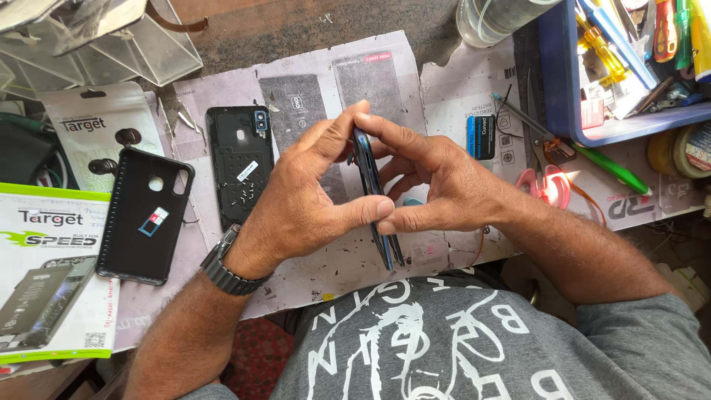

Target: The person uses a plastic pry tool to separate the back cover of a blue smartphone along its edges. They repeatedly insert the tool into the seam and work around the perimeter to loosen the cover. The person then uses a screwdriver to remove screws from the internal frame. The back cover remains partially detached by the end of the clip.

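- Holding a thin dark phone (372, 194) edge-on between them, both hands meet above the middle of the counter (326, 274), over a sheet of printed cardboard.
- The left hand (307, 196) is closed on the phone: forefinger on its far end, thumb pressed along the near part of its edge; a dark metal watch (226, 268) sits on that wrist.
- The right hand (437, 185) is closed on the same phone from the other side, fingertips at the far end, thumb meeting the left thumb near the lower part.
- The phone stands on its long edge, its blue rim showing, its near end pointing toward the person's grey shirt.
- Left of the hands, a black back cover (238, 164) with a camera cutout lies flat on the cardboard.
- Farther left lies a black phone case (144, 215), beside printed packaging.
- To the right lie pink-handled scissors (546, 184), a green pen (611, 169) and a blue tray (563, 96) of tools.
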